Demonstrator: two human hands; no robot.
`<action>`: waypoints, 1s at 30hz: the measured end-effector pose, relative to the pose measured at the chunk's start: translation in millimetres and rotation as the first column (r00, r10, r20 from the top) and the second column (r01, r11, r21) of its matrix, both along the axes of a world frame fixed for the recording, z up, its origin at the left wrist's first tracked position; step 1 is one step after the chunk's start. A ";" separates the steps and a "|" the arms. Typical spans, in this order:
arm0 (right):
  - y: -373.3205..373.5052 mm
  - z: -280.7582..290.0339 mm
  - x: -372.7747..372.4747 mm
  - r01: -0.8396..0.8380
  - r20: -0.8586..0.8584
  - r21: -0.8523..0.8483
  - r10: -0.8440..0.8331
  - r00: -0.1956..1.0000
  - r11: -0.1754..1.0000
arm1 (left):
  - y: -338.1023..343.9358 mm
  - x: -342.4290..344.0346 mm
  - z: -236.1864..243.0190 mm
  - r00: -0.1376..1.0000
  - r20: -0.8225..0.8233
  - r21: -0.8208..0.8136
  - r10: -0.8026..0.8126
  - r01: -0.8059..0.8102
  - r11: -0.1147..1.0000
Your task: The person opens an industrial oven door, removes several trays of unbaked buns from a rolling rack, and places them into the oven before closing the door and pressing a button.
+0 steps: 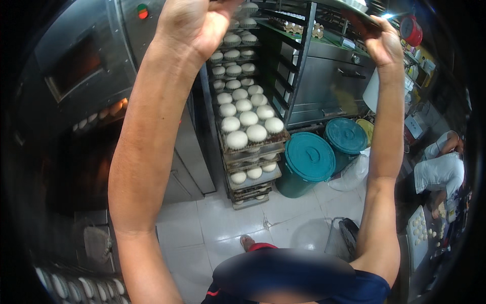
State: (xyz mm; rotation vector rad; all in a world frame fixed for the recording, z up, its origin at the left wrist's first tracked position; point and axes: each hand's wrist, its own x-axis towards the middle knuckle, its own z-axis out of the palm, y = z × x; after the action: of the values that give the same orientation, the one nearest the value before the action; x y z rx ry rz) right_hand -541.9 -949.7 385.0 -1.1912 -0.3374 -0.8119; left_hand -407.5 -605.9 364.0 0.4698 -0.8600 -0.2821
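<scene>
Both my arms are raised high. At the top right, my right hand [383,44] is closed on the edge of a dark baking tray [362,17], with a pale round bun in a paper cup [357,3] on it. Most of the tray lies beyond the upper edge. My left hand [210,28] is curled at the top edge against a dark rim that looks like the same tray's other end; its fingertips are cut off. Between my arms, a tall metal rack [299,66] holds several trays of white buns [248,118] in cups, with one tray sticking out toward me.
At left stands a steel oven [114,38] with glowing openings. Teal lidded bins [310,157] and a white sack [352,172] stand right of the rack. A person in a white shirt [439,175] bends over a table of dough pieces at far right. More buns [83,288] lie lower left.
</scene>
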 end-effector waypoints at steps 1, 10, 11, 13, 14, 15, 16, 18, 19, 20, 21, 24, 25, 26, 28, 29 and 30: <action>14.8 -1.7 -17.0 -0.037 -0.007 -0.007 0.037 0.999 0.999 | 9.3 -9.8 -2.2 0.999 0.042 -0.004 -0.025 0.026 1.000; 85.9 3.4 -161.7 -0.096 -0.022 0.039 0.097 0.995 0.995 | 100.9 -125.2 -4.4 0.966 0.109 0.000 -0.234 0.235 0.972; 84.8 6.0 -173.3 -0.062 -0.006 0.006 0.062 0.998 0.998 | 102.9 -127.8 -15.1 0.950 0.298 -0.085 -0.092 0.123 0.989; 117.4 -7.8 -189.1 -0.125 -0.003 0.038 0.125 0.992 0.991 | 124.7 -139.7 -27.9 0.904 0.366 -0.152 -0.222 0.293 0.944; 120.8 -15.1 -197.1 -0.370 0.010 0.169 0.373 0.928 0.914 | 133.4 -148.6 -32.9 0.919 0.328 -0.146 -0.218 0.277 0.950; 132.5 -23.9 -209.5 -0.452 0.023 0.237 0.461 0.887 0.860 | 140.9 -159.6 -38.6 0.933 0.287 -0.141 -0.219 0.267 0.953; 145.1 -30.8 -225.1 -0.521 0.040 0.303 0.536 0.843 0.798 | 150.7 -172.7 -42.4 0.948 0.291 -0.103 -0.132 0.168 0.980; 164.5 -49.7 -239.3 -0.522 0.036 0.342 0.544 0.838 0.781 | 182.2 -197.7 -55.2 0.967 0.236 -0.056 -0.099 0.115 0.992; 177.9 -61.7 -243.0 -0.443 0.015 0.317 0.462 0.887 0.839 | 193.4 -195.9 -72.6 0.948 0.318 -0.093 0.013 0.018 0.996; 191.5 -73.1 -245.5 -0.364 -0.005 0.292 0.382 0.924 0.884 | 206.5 -195.6 -87.9 0.912 0.388 -0.140 0.135 -0.086 0.986; 208.8 -86.9 -245.0 -0.184 -0.024 0.187 0.191 0.981 0.965 | 218.6 -185.2 -111.9 0.791 0.500 -0.238 0.353 -0.267 0.934; 259.7 -131.6 -252.5 0.324 -0.051 0.043 -0.322 0.945 0.945 | 271.6 -234.2 -117.6 0.995 0.028 -0.044 0.098 -0.096 0.994; 281.9 -141.4 -249.4 0.286 -0.058 0.168 -0.280 0.958 0.943 | 290.0 -242.0 -128.4 0.991 -0.025 -0.039 0.132 -0.133 0.990; 289.0 -148.7 -248.9 0.022 -0.117 0.232 0.006 0.993 0.972 | 312.7 -245.4 -140.2 0.980 0.019 0.033 0.200 -0.200 0.979; 327.5 -170.4 -233.8 -0.012 -0.074 0.253 0.031 0.997 0.967 | 344.2 -258.9 -157.4 0.961 -0.078 0.072 0.266 -0.260 0.963; 339.2 -181.4 -227.4 -0.075 -0.075 0.257 0.097 0.992 0.963 | 354.3 -262.9 -166.0 0.951 -0.157 0.038 0.268 -0.265 0.963; 353.2 -194.5 -222.1 -0.162 -0.063 0.269 0.185 0.981 0.949 | 369.3 -267.9 -176.1 0.909 -0.189 0.111 0.370 -0.355 0.928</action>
State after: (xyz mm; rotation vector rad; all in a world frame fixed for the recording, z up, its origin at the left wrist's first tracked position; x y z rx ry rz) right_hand -764.0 -596.5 190.5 -0.9299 -0.2498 -0.6269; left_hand -675.3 -236.7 187.8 0.6478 -0.5455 -0.0168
